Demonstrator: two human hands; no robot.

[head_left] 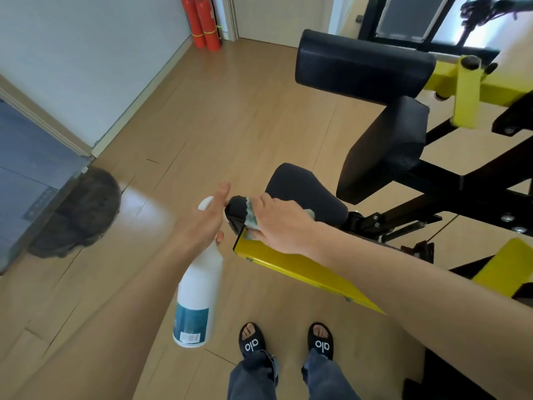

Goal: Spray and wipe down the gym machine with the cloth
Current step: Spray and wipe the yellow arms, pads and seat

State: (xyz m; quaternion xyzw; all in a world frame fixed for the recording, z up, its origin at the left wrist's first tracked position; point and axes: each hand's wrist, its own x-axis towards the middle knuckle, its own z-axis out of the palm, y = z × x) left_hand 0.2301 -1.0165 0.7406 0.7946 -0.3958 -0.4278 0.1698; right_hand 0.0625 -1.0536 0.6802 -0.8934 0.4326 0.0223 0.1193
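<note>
Far to the left of both hands, a dark blurred rounded shape (78, 212) sits on the tan wood-plank floor (178, 134) beside a grey doorway. Well beyond the hands, two red fire extinguishers (202, 23) stand in the corner against the pale wall.

The person's left hand (203, 223) grips the neck of a white plastic spray bottle with a teal label (196, 293); the fingers wrap round the neck with the thumb stretched up, and the bottle hangs down below the hand, tilted, its base toward the person.

Just right of it, nearly touching, the right hand (277, 223) presses a small grey-green cloth (250, 216) over the near tip of the black padded seat (305, 194) of the black-and-yellow gym machine, with the fingers curled down round the cloth. A yellow metal beam (288, 267) runs beneath this hand and under the right forearm.

Beyond and right of the right hand stand two more black pads, an upright one (383, 148) and a wide one (363, 64) above it, on the black frame.

Below the hands, the person's feet wear black slides (252, 340) under grey trouser legs.
</note>
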